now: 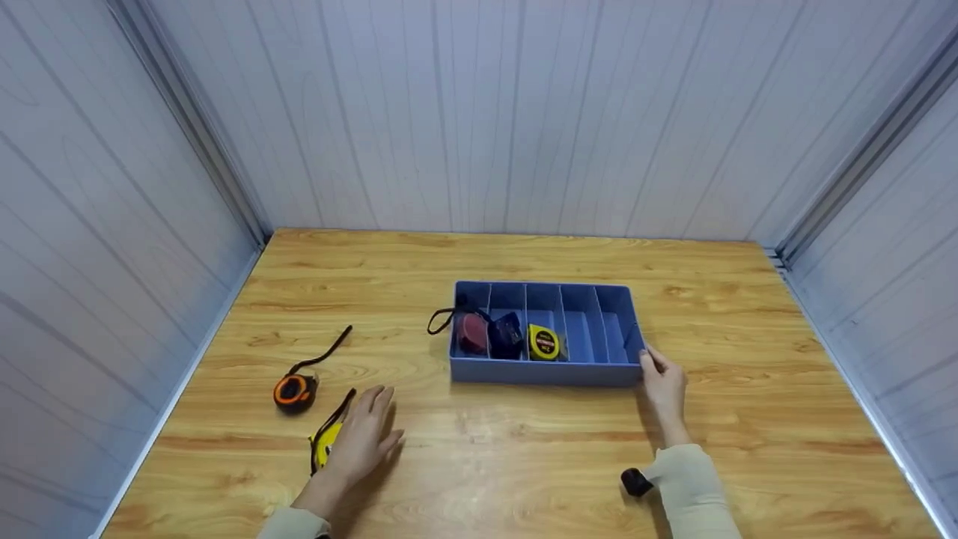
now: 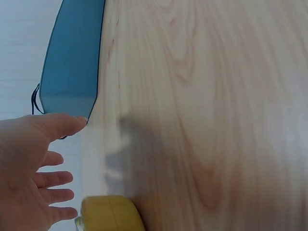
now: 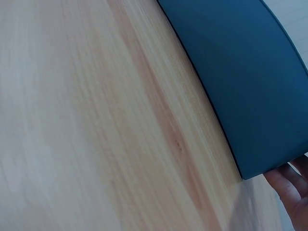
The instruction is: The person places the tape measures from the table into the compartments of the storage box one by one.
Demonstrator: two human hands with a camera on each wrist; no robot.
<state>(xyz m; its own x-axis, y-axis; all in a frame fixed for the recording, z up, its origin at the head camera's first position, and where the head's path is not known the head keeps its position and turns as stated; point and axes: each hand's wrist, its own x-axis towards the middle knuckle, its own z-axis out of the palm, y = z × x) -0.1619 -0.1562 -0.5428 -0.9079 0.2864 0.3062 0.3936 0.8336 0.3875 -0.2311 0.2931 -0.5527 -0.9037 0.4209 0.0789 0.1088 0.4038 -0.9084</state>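
My left hand (image 1: 361, 442), fingers extended, hovers beside a yellow tape measure (image 1: 323, 446) with a black strap, partly covering it in the head view. The yellow case (image 2: 111, 214) appears below the fingertips in the left wrist view. My right hand (image 1: 664, 385) touches the outside of the right end of a blue divided box (image 1: 546, 373), near its front corner. In the right wrist view, fingers (image 3: 284, 188) lie against the box's end wall. The box's left compartments hold a dark red tape measure (image 1: 472, 333), a dark blue one (image 1: 506, 335) and a yellow one (image 1: 544, 342).
An orange-and-black tape measure (image 1: 294, 392) lies on the wooden table (image 1: 479, 457) left of the box, its strap stretched toward the back. Another black strap (image 1: 440, 322) loops over the box's left rim. Pale panel walls (image 1: 479, 112) enclose the table's back and sides.
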